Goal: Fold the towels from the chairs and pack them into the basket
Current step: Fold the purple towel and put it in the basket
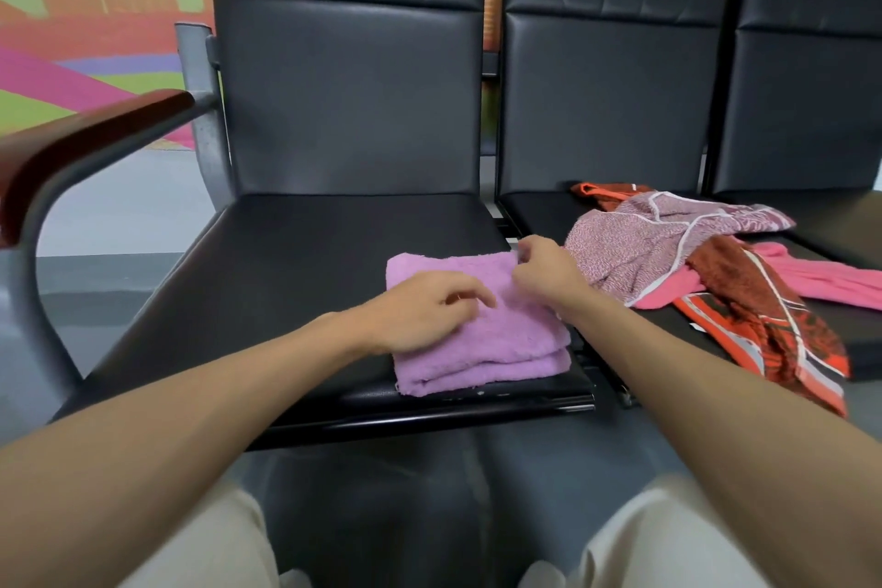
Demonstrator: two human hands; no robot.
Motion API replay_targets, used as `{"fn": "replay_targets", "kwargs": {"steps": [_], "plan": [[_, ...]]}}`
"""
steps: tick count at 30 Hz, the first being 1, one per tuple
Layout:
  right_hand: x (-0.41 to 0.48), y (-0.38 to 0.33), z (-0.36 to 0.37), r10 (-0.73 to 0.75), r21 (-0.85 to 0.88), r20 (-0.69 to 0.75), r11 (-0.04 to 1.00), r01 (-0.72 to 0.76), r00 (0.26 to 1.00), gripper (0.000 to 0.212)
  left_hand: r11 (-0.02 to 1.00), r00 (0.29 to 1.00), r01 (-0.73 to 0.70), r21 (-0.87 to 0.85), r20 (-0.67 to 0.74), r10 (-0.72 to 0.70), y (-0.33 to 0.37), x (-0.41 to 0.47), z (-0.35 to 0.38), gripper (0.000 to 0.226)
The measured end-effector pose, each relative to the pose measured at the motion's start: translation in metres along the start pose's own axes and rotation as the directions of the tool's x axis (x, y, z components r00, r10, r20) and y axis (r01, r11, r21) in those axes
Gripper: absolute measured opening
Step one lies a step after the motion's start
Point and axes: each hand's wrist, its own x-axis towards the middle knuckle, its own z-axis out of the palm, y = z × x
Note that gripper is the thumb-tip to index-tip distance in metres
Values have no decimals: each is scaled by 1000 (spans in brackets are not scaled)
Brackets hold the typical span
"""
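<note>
The folded purple towel (501, 339) lies at the front right corner of the left chair seat (286, 263). The left hand (420, 310) rests palm-down on it, fingers (470, 294) relaxed; the right hand (544, 267) pinches its far right corner.

folded terry towel (482, 329): plain lilac | leatherette chair seat (286, 263): black | crumpled thin cloth (630, 248): pink-white speckle, white edging | long scarf (763, 320): orange-red, dark print, grey-white border
</note>
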Motion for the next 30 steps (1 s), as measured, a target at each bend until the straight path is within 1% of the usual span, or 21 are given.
{"fn": "replay_targets", "kwargs": {"steps": [1,2,3,4,5,6,8,9,10,13,15,17,18,20,22,23,24,26,27,28,30], "plan": [[-1,1,-2,-86,-105,-38,991,81,996,40,998,999,7,64,-41,-4,-4,2,-3,38],[-4,1,-4,-185,-181,-69,969,170,980,39,990,999,22,141,-38,-17,-10,4,-6,42],[-7,0,-8,-282,-215,-79,941,260,956,37,975,999,44,216,0,-45,-17,4,-10,43],[-13,-2,-13,-353,-204,-50,919,336,934,32,958,995,66,278,54,-84,-23,3,-13,43],[-20,-4,-17,-402,-174,26,900,400,915,28,940,988,80,332,101,-120,-28,2,-15,42],[-28,-7,-21,-430,-155,140,880,449,892,23,918,982,82,387,127,-142,-31,0,-18,41],[-40,-9,-22,-431,-201,371,828,524,823,18,875,984,75,479,109,-144,-35,-5,-23,37],[-42,-8,-21,-423,-229,419,807,544,804,18,858,987,69,509,92,-135,-36,-7,-25,34],[-42,-7,-20,-412,-246,422,805,539,808,19,845,988,63,530,88,-129,-35,-10,-27,32],[-38,-5,-15,-396,-281,397,806,521,828,25,851,990,33,524,100,-100,-30,-24,-31,24],[-36,-10,-8,-375,-310,455,784,538,808,32,889,988,27,456,123,-93,-27,-34,-30,18],[-35,-17,0,-370,-282,502,785,552,782,34,924,987,33,381,130,-89,-27,-42,-31,10],[-35,-21,3,-383,-263,500,787,558,777,34,935,984,40,352,147,-98,-27,-45,-33,15],[-37,-26,4,-458,-265,435,758,596,775,32,938,961,55,343,237,-143,-30,-53,-40,41],[-44,-32,1,-549,-282,348,711,644,760,31,911,917,55,408,340,-208,-34,-60,-47,66],[-50,-34,0,-575,-239,334,715,657,747,31,896,906,45,442,360,-223,-37,-63,-49,71],[-56,-36,-2,-581,-166,351,733,660,734,33,887,910,32,461,354,-217,-42,-64,-50,69],[-69,-38,-6,-526,-68,465,781,621,712,41,903,941,8,429,302,-151,-49,-65,-53,52],[-74,-38,-7,-466,-82,542,799,596,699,46,922,959,-4,387,263,-107,-50,-66,-54,43],[-78,-37,-8,-399,-135,611,799,586,684,51,938,975,-12,347,212,-65,-51,-66,-56,38],[-82,-34,-8,-318,-255,673,748,613,667,63,963,996,4,268,85,-27,-52,-66,-58,28]]}}
